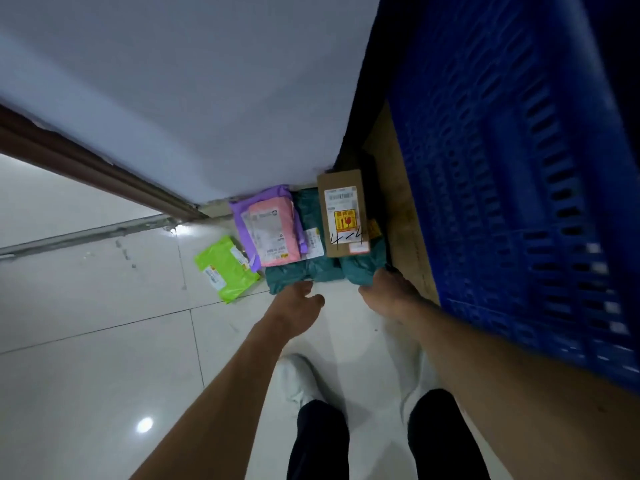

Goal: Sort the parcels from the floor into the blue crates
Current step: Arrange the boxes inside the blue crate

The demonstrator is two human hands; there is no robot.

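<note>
While both arms reach down toward the pile, the step in hand reads as a two-handed pick of the near teal bags.

Parcels: a small heap lies on the floor tiles at the foot of the white wall, none yet in a crate.
Heap order: green mailer far left and apart; purple mailer under a pink mailer; cardboard box resting on the teal bags.
Crate: blue crate stands close on the right, raised on a brown surface; its opening is not in view.
Left hand: loosely curled, fingertips at the near edge of the left teal bag; contact looks likely, grip cannot be confirmed.
Right hand: fingers bent over the near edge of the right teal bag, apparently taking hold.
Advice: lift the box off first, or pull the bags slowly, since the box rides on them and may slide.
Risk: the box bears a fragile sticker; keep it level.
Sorting: read each label before choosing a crate.
</note>
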